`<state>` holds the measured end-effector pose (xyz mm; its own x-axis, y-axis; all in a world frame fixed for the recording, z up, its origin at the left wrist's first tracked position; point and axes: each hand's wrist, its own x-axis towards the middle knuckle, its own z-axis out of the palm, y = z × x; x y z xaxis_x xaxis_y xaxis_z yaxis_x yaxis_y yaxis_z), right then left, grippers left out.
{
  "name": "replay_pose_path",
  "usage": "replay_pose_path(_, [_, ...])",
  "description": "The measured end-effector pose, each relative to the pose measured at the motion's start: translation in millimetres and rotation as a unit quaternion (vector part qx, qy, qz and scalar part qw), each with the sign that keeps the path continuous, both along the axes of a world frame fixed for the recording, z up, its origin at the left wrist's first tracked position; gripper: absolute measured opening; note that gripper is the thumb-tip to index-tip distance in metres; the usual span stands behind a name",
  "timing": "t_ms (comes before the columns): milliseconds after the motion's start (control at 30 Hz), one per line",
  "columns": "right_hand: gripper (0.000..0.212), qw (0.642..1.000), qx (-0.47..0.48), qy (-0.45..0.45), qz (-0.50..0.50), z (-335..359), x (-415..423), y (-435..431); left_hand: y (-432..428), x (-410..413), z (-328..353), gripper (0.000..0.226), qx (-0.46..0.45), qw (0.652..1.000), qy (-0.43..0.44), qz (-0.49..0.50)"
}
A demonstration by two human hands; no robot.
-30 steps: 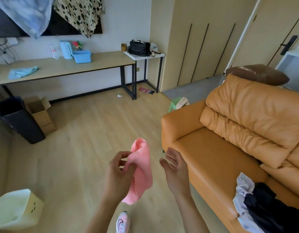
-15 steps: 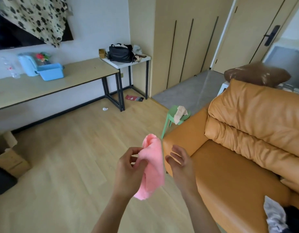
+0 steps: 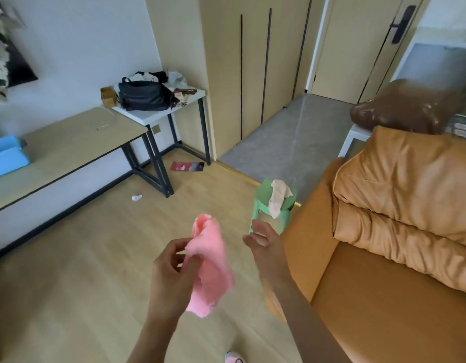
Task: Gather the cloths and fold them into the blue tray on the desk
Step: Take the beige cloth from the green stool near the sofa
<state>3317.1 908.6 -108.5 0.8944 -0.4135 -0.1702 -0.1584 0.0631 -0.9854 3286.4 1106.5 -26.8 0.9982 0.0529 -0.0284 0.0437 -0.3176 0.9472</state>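
My left hand [image 3: 174,268] pinches a soft pink fleecy cloth [image 3: 209,265] between thumb and curled fingers, and the cloth hangs limp below the grip, clear of the light wooden floor [image 3: 95,258]. My right hand [image 3: 263,242] is just beside it with the fingers loosely bent, holding nothing and not touching the cloth. Over the past second my view has swung to the right. A round green plastic stool [image 3: 262,205], only glimpsed before, now stands in full view just beyond the right hand, at the near end of the orange leather sofa [image 3: 384,271]. A crumpled beige cloth [image 3: 277,197] lies on its seat and trails over the near edge. The rectangular blue plastic tray [image 3: 6,158] has slid to the far left of the frame. It sits on the long pale wooden desk [image 3: 69,145], well apart from both hands. The heap of dark and white clothing on the sofa seat has gone out of sight. I judge gathering is under way, with one cloth in hand, the beige one the likely next pickup, and no folding begun.
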Motion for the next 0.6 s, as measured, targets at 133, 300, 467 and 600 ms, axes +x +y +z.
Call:
replay_pose_path(133, [0.041,1.0,-0.018,0.007,0.004,3.8,88.4,-6.2,-7.8,91.1,-7.7,0.023,-0.007,1.0,0.015,-0.018])
replay_pose_path(300, [0.043,0.998,-0.037,0.041,-0.04,-21.7,185.5,-25.1,-29.8,216.7,-30.1,0.025,-0.017,0.997,0.034,-0.068])
replay_pose_path(467, [0.045,0.989,-0.067,0.092,-0.09,-46.6,275.9,-44.8,-52.6,344.2,-50.3,0.023,-0.01,0.989,0.044,-0.142])
replay_pose_path(600, [0.046,0.978,-0.084,0.146,-0.119,-70.6,331.2,-65.2,-81.4,424.8,-67.3,0.02,0.004,0.982,0.062,-0.179])
